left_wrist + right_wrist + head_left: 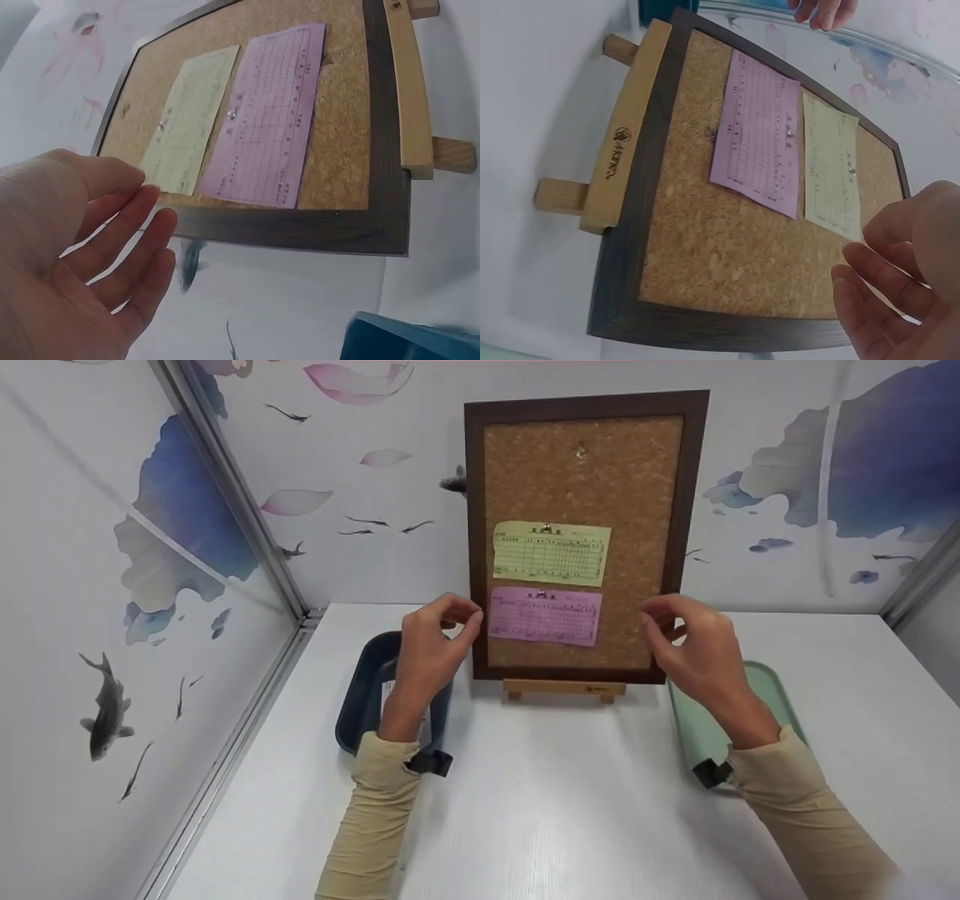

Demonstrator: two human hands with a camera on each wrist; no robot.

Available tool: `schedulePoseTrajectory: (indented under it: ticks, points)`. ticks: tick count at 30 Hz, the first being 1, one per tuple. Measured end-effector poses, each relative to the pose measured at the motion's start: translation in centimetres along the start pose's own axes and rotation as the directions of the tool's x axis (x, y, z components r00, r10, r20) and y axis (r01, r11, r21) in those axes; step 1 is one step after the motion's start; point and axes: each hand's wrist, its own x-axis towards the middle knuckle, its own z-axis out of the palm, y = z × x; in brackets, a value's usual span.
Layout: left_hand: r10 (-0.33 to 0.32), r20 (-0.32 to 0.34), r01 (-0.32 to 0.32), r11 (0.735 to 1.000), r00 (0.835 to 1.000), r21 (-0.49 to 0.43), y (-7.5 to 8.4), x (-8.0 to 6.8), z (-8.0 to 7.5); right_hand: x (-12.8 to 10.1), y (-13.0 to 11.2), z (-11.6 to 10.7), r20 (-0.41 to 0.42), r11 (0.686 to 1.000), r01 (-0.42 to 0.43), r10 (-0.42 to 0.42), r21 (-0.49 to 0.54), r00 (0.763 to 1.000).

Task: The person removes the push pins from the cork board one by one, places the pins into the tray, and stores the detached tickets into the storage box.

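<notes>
A corkboard (641,495) in a dark wooden frame leans on a small wooden easel (562,688). Pinned to it are a yellow-green printed slip (551,556) and, just below, a purple one (544,619). Beside the frame's left edge, my left hand (435,649) has its fingers loosely bent and holds nothing. My right hand (701,649) hovers by the lower right edge, thumb and index finger close, also holding nothing. In the left wrist view, the left fingers (154,240) look relaxed, apart from the slips. Whether either hand touches the frame, I cannot tell.
Under my left arm is a dark blue tray (360,690) with something white inside, partly hidden. A pale green tray (776,690) lies under my right wrist. Behind the white table (547,825) stands a painted wall panel (360,562); another panel borders the left.
</notes>
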Motion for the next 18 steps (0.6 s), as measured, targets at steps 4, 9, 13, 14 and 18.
schedulePoseTrajectory:
  ticks: [4,9,13,14,18]
  points:
    - [0.030,-0.001,-0.030,0.999,1.000,0.014,0.8,1.1,0.0,1.7,-1.1,0.1,0.017,1.000,-0.009,0.009,-0.002,1.000]
    - [0.060,0.009,-0.060,0.997,0.998,0.050,1.5,2.7,-0.4,3.7,-2.0,0.7,0.031,1.000,0.017,-0.017,-0.015,0.999]
    - [0.083,0.016,-0.084,0.993,0.996,0.086,1.6,3.9,-0.5,4.9,-2.5,1.3,0.045,0.998,0.053,-0.052,-0.022,0.998]
    - [0.087,0.017,-0.089,0.991,0.996,0.096,1.6,4.2,-0.5,5.2,-2.6,1.4,0.048,0.998,0.061,-0.060,-0.029,0.997]
    - [0.088,0.012,-0.089,0.988,0.996,0.125,1.7,5.2,-0.1,6.1,-3.2,2.1,0.069,0.994,0.078,-0.073,-0.071,0.995]
